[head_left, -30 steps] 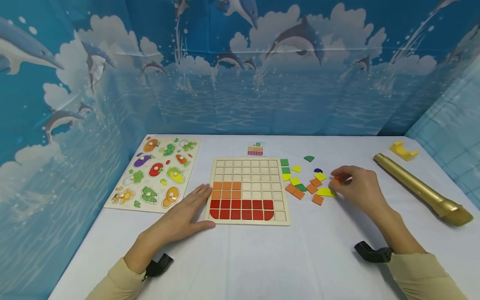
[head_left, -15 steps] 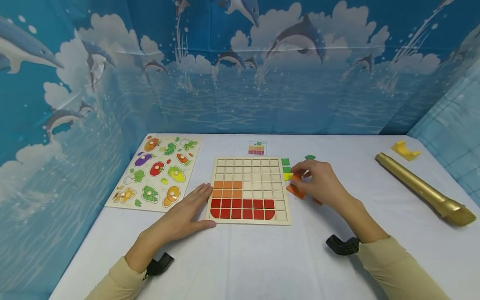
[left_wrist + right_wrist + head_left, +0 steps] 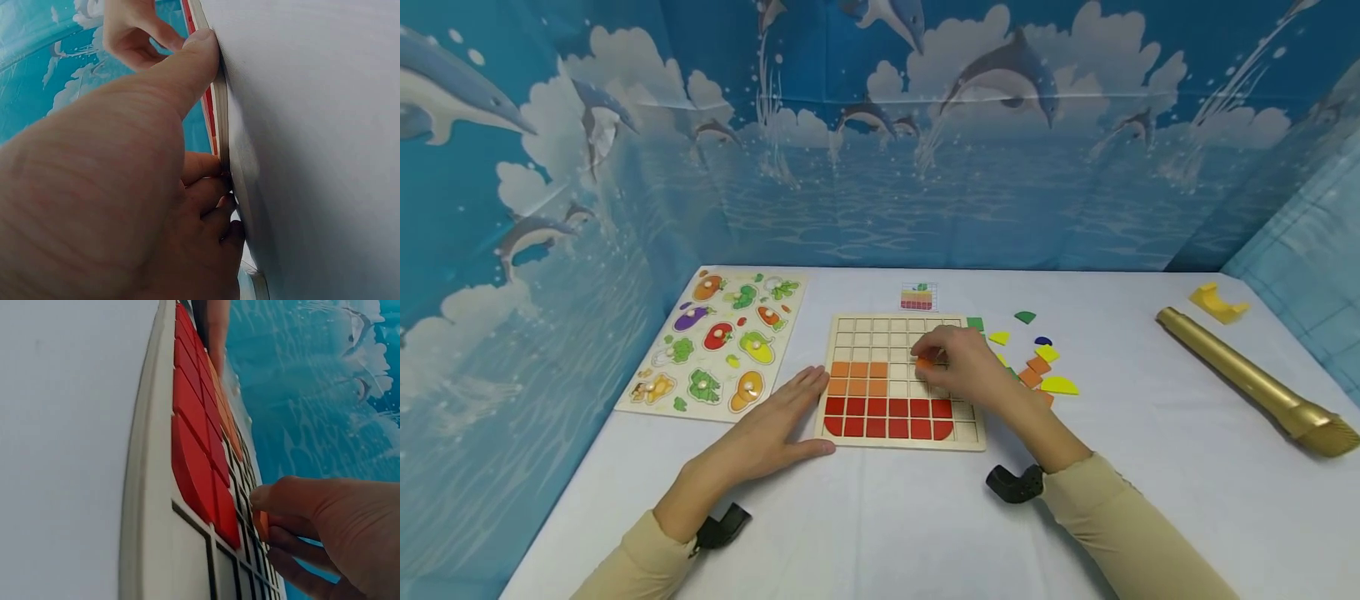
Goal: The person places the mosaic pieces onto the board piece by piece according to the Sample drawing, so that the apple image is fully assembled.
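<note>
A wooden grid board [image 3: 900, 444] lies mid-table. Two rows of red tiles [image 3: 876, 407] fill its lower part, and a block of orange tiles [image 3: 858, 387] sits above them at the left. My left hand [image 3: 767, 429] lies with straight fingers along the board's left edge, its thumb at the lower corner. Over the grid's right half, my right hand [image 3: 962, 367] pinches an orange square tile [image 3: 261, 524] between thumb and fingers. In the right wrist view this tile is close over the bare cells beyond the red rows.
Loose yellow, green, orange and blue pieces [image 3: 1060, 385] lie right of the board, partly behind the right hand. A small pattern card [image 3: 918, 297] is behind the board. A vegetable puzzle [image 3: 711, 346] lies left; a gold microphone [image 3: 1255, 379] and yellow holder [image 3: 1217, 303] are far right.
My right hand has moved left from the loose pieces to above the grid, carrying the orange tile. The left hand has stayed at the board's edge.
</note>
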Demonstrator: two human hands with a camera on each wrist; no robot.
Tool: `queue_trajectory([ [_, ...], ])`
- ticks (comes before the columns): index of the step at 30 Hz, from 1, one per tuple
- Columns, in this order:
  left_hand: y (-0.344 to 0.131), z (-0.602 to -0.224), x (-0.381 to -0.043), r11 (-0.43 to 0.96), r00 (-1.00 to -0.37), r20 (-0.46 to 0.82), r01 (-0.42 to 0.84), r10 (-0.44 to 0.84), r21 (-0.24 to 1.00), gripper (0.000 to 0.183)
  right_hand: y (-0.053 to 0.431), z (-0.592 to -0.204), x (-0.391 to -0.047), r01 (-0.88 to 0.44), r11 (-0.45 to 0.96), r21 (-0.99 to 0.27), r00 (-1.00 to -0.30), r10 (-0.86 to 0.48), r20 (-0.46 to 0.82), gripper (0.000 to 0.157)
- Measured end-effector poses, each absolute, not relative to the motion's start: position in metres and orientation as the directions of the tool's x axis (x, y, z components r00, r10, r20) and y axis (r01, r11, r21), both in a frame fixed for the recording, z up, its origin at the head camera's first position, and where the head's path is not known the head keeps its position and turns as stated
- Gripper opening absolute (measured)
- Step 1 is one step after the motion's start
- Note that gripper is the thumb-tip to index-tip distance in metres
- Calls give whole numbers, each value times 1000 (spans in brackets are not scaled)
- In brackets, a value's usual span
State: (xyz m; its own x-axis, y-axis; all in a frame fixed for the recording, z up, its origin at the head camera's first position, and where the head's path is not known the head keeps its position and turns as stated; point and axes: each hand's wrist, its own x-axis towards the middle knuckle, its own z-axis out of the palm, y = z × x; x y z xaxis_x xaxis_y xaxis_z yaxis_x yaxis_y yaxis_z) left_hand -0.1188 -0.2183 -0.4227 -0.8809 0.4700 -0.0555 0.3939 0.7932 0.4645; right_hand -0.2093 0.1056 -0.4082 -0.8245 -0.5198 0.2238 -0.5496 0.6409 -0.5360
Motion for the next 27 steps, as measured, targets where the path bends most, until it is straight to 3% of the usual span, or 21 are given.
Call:
queue_trajectory([
  [14,-218,-422,-119,789,-880,-57,393,472,472,102,77,-416,-209,-522,589,-617,-824,-534,187,20],
  [27,-218,-423,-119,791,-881,-54,393,470,468,102,87,-414,-205,-515,599,-614,-834,-517,195,24],
])
